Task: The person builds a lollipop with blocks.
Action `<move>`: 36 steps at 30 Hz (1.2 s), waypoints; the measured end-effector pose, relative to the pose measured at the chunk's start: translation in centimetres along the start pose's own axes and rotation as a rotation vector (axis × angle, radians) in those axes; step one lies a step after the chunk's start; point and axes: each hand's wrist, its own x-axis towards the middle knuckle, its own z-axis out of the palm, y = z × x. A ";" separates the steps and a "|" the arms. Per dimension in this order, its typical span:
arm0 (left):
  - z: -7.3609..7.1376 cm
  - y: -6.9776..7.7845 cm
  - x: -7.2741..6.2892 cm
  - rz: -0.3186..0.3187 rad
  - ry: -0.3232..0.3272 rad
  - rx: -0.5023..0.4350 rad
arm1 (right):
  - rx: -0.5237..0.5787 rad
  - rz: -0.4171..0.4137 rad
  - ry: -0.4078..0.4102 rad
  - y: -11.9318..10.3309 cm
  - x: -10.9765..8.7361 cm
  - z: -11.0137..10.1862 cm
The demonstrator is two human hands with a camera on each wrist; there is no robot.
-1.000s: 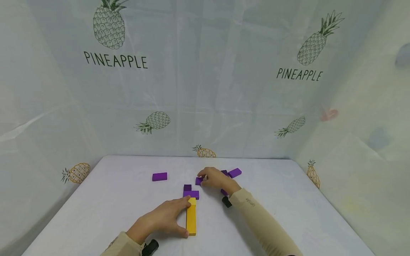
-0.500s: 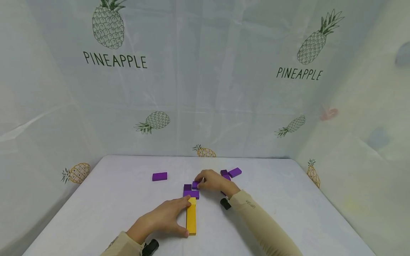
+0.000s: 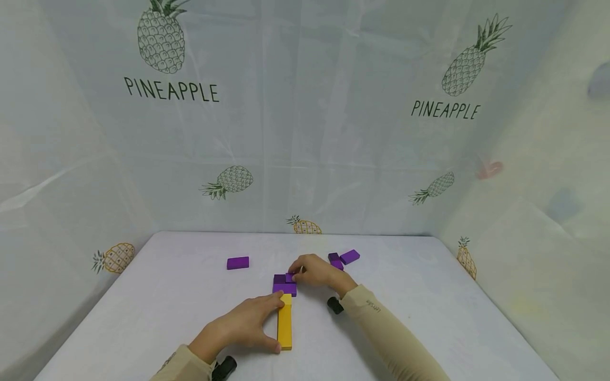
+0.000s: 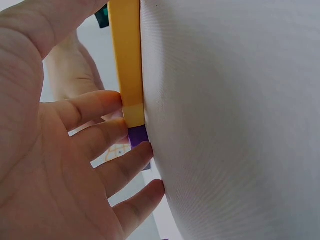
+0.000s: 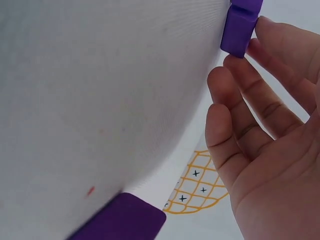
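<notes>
A long yellow block point(image 3: 284, 328) lies lengthwise on the white table, with a lighter section at its far end. My left hand point(image 3: 245, 321) rests against its left side, fingers spread, thumb at the near end and fingertips by the far end. Just beyond lies a flat purple block point(image 3: 285, 290), a darker purple block point(image 3: 279, 279) behind its left half. My right hand point(image 3: 315, 271) pinches a small purple block point(image 5: 239, 30) between thumb and fingers, beside the darker block and at the flat block's far edge.
Another purple block point(image 3: 238, 263) lies alone at the back left. Several purple blocks, one of them tilted point(image 3: 350, 256), lie behind the right hand. A pineapple-print curtain point(image 3: 333, 132) hangs behind the white table point(image 3: 190, 286).
My right hand has brought the small purple block left and nearer, up against the other purple blocks. My left hand has stayed at the yellow block.
</notes>
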 end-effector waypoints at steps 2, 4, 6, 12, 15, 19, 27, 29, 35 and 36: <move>0.0 0.0 0.1 -0.003 0.000 0.001 | 0.002 0.003 -0.002 0.0 0.0 0.0; 0.0 0.0 0.0 -0.005 0.001 0.002 | 0.003 0.002 -0.001 -0.1 0.0 0.0; 0.1 0.0 0.0 -0.004 0.003 0.004 | 0.005 -0.003 0.000 -0.1 -0.1 0.0; 0.1 -0.1 0.0 0.005 0.010 0.008 | 0.022 0.001 -0.005 0.1 0.0 0.1; 0.0 0.0 -0.1 0.014 0.012 0.010 | 0.034 0.006 -0.007 0.2 0.0 0.1; -0.1 0.1 -0.2 0.008 0.008 0.005 | 0.043 0.006 -0.007 0.2 0.0 0.1; 0.0 0.1 0.0 -0.019 -0.007 -0.018 | 0.045 0.021 -0.017 0.2 -0.1 0.2; 0.0 0.1 0.0 -0.021 -0.009 -0.012 | 0.049 0.027 -0.016 0.2 -0.2 0.2; 0.1 0.1 0.1 -0.021 -0.011 -0.004 | 0.051 0.049 0.033 0.7 -0.6 -0.3; 0.1 0.1 0.1 -0.022 -0.011 -0.002 | 0.052 0.050 0.042 0.9 -0.7 -0.4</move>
